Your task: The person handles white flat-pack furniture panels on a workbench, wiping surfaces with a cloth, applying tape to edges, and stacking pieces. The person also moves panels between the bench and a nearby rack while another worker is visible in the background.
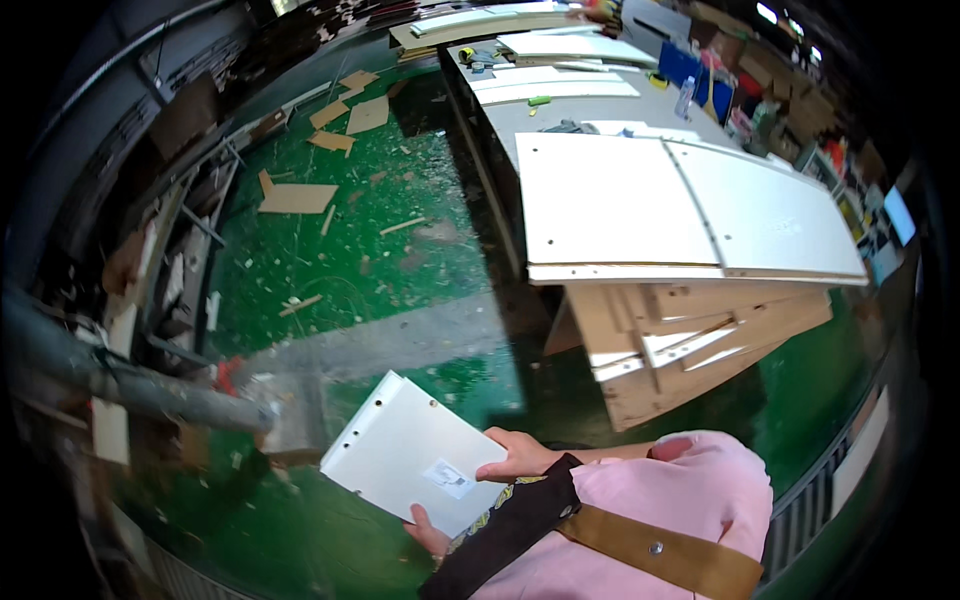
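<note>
A white rectangular furniture panel [400, 450] is held tilted in front of my body, with dark drilled holes near its far edges and a white printed label on its face. Its doubled edge suggests thickness or a second board beneath; I cannot tell which. My right hand [520, 454] is closed on the panel's right edge, thumb lying on the face near the label. At the near edge, my left hand [430, 532] grips it with the thumb on top and the other fingers mostly hidden underneath.
Large white boards [620, 205] lie on a long workbench to the right, above a brown cardboard sheet [640, 390]. Flattened cardboard scraps [298, 198] litter the green floor. A grey metal pipe [170, 390] juts in from the left, near a metal rack [195, 225].
</note>
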Demonstrator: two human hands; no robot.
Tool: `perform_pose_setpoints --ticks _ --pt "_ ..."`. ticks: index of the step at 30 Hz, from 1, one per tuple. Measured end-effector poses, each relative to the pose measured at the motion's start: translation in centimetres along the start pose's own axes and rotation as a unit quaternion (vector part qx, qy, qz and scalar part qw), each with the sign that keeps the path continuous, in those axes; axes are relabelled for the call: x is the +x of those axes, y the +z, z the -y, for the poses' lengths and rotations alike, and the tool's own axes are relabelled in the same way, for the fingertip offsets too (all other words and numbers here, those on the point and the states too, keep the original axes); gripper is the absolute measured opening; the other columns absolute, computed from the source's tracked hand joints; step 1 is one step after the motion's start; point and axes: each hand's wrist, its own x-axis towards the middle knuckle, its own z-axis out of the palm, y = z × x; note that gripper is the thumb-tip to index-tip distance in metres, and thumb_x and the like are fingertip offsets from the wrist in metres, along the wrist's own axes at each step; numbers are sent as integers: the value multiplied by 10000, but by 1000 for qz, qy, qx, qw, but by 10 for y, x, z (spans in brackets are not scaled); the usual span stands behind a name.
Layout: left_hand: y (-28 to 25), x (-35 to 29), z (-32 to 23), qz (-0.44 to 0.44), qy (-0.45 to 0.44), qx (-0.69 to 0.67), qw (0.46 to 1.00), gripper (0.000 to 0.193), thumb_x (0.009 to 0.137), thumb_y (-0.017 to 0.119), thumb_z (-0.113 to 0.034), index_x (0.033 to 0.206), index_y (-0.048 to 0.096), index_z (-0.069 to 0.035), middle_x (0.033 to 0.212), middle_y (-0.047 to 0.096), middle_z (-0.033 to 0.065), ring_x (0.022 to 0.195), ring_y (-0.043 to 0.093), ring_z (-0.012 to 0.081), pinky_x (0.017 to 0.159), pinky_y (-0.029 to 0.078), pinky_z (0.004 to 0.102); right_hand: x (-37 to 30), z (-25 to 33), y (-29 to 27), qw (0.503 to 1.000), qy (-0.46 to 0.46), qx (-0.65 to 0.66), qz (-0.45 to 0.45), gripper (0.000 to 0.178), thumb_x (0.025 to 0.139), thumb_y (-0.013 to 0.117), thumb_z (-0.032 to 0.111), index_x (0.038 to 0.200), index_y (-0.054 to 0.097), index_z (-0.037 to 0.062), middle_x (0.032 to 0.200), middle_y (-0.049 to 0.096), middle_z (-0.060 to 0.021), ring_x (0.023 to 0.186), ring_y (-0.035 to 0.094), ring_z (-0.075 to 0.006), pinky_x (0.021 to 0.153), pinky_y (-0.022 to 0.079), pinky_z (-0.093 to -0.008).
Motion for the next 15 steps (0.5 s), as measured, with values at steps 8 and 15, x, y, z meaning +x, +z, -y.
perform_pose_setpoints --ticks 8,15 --pt "37 144 -112 -274 -15 15 962 634 875 569 -419 1310 408 13 1241 469 235 1077 522 323 878 460 472 196 85 52 995 -26 -34 95 670 697 717 491 1137 532 20 1004 632 -206 955 610 -348 798 477 -394" --pt "49 303 -97 -148 126 -91 977 653 884 526 -457 1340 389 -11 1327 413 206 1152 475 322 948 407 465 351 121 50 991 -47 -94 84 679 682 719 508 1126 543 26 990 634 -211 940 610 -361 784 485 -403"
